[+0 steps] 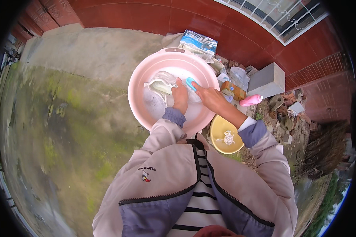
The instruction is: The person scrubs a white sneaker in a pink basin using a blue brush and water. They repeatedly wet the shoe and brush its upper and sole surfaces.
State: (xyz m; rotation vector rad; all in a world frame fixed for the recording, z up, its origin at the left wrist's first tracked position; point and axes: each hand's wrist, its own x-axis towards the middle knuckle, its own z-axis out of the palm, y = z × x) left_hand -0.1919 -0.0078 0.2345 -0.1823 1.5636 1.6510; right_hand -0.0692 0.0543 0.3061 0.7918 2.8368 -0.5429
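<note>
A wide pink basin [135,106] in front of me holds sudsy water [152,102]. Inside it, a white shoe [160,81] is tilted with its opening toward me. My left hand [180,96] is closed around the shoe's near right part, its fingertips partly hidden. My right hand [211,98] reaches in over the basin's right side, closed on a brush with a light-blue handle [191,83]. The brush lies just right of the shoe and my left hand; its bristles are hidden, so I cannot tell whether they touch the shoe.
A yellow bowl [216,140] with white laces [228,138] sits under my right forearm. Right of the pink basin are a pink bottle [250,100], a grey block [267,81], an orange brick [233,90] and rubble. A blue-and-white box [199,42] leans near the red wall [146,17].
</note>
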